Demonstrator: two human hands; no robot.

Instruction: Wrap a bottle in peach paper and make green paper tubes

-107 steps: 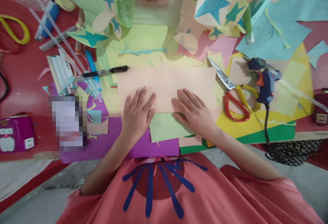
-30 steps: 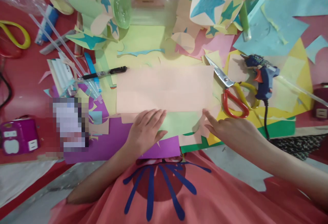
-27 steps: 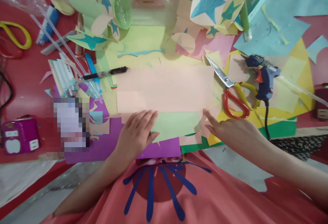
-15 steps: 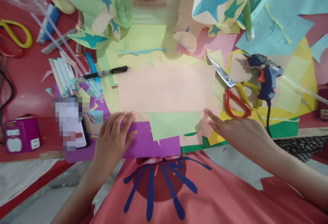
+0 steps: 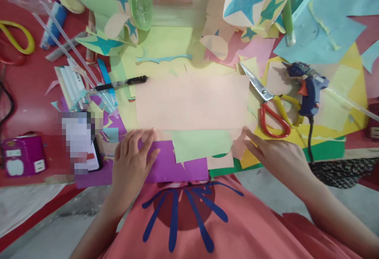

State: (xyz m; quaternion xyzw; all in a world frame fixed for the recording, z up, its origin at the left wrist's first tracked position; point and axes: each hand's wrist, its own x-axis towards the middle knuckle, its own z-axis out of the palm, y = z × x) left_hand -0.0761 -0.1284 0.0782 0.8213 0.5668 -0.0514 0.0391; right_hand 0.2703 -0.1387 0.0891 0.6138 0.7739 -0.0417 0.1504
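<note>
A pale pink sheet of paper (image 5: pixel 192 102) lies flat in front of me, on top of other coloured papers. My left hand (image 5: pixel 134 154) rests palm down at its lower left, fingers stretched out and fingertips at the near edge. At the lower right corner, my right hand (image 5: pixel 272 154) touches the paper with an extended index finger; its thumb is apart and the other fingers are partly hidden. Scissors (image 5: pixel 268 101) with red and yellow handles lie partly open just right of the sheet. A black pen (image 5: pixel 121 83) touches the sheet's upper left corner.
A blue glue gun (image 5: pixel 309 89) lies at the right, its cord running toward me. On the left are a phone (image 5: pixel 94 154), a purple box-shaped thing (image 5: pixel 23 155) and clear straws (image 5: pixel 71 53). Bottles with paper stars (image 5: pixel 244 0) stand at the back. Green paper (image 5: pixel 203 144) lies nearest me.
My right hand has slid a little to the right along the near edge to the sheet's corner. My left hand stays nearly in place, and the sheet has not visibly moved.
</note>
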